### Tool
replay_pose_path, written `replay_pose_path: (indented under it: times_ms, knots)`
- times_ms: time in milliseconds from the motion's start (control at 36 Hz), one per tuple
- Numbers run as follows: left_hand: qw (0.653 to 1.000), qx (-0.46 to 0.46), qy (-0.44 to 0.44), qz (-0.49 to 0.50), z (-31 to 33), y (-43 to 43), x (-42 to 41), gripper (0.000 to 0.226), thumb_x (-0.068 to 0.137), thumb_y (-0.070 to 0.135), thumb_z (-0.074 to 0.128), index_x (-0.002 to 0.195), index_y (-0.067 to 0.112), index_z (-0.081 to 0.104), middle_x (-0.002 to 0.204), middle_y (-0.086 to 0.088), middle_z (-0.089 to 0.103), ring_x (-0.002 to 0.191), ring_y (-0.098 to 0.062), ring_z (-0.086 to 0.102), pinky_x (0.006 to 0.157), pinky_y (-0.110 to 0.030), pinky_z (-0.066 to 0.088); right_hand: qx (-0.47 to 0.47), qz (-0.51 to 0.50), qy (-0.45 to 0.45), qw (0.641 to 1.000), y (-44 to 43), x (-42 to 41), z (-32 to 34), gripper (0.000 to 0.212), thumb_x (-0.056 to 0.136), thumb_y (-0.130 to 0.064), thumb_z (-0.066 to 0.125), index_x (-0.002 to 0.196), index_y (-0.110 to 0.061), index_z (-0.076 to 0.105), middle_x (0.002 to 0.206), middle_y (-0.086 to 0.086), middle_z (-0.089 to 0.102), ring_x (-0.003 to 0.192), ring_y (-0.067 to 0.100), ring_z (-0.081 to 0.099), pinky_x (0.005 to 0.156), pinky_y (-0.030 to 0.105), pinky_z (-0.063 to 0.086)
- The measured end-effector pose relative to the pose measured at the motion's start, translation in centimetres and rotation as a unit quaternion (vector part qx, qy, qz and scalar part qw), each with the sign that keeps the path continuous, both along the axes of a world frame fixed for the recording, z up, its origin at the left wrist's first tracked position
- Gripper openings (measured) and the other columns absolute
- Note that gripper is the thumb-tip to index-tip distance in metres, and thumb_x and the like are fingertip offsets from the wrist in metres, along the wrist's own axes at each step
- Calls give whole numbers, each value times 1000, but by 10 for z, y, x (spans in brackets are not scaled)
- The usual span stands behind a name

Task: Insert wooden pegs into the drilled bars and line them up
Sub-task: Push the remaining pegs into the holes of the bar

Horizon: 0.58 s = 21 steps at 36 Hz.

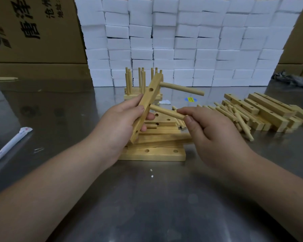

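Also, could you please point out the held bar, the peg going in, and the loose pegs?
held bar (148, 98): head view, mid-length on its drilled face.
peg going in (166, 112): head view, middle of its shaft.
loose pegs (240, 119): head view, centre of the pile.

Brown cardboard box (42, 49), top left: big black Chinese chars "唐泽", smaller "沧州" + "地址" beside, all turned sideways. Small yellow sticker (191, 99) on grey metal table (147, 198): print unreadable.
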State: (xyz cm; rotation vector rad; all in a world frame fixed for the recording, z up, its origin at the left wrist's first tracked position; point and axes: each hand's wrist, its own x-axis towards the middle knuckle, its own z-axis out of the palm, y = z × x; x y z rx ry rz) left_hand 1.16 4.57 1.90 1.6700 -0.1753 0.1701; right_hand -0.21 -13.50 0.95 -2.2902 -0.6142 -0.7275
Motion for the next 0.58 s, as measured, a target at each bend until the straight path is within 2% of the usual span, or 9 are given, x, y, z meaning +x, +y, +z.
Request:
replay_pose_path:
  times_ms: [139, 333, 500, 583]
  knots:
    - [1000, 8, 2, -1, 0, -2, -1, 34, 98, 20, 40, 122, 32, 60, 75, 9, 69, 64, -11, 52, 58, -29, 38, -1, 4, 5, 1000, 0, 1, -1, 23, 94, -18, 46, 108, -20, 64, 84, -6, 60, 82, 11, 50, 73, 39, 45]
    - [1000, 18, -11, -2, 1, -5, -4, 34, 98, 19, 41, 122, 33, 60, 71, 12, 66, 59, -7, 51, 57, -24, 38, 14, -2, 3, 1000, 0, -1, 1, 28, 92, -29, 41, 102, -21, 65, 80, -8, 62, 79, 10, 53, 71, 38, 46]
    - [999, 19, -21, -15, 1, -7, -6, 33, 97, 17, 41, 113, 38, 61, 70, 11, 65, 53, -2, 50, 52, -15, 40, -7, -5, 11, 1000, 1, -1, 1, 18, 89, -29, 50, 95, -22, 66, 74, -5, 61, 74, 13, 53, 68, 38, 45]
    - [999, 23, -20, -17, 0, -6, -6, 32, 97, 18, 41, 106, 42, 61, 71, 11, 67, 53, -2, 51, 55, -20, 41, -19, -7, 1, 1000, 0, 0, 1, 20, 90, -27, 49, 93, -20, 67, 72, -3, 61, 72, 15, 52, 66, 38, 45]
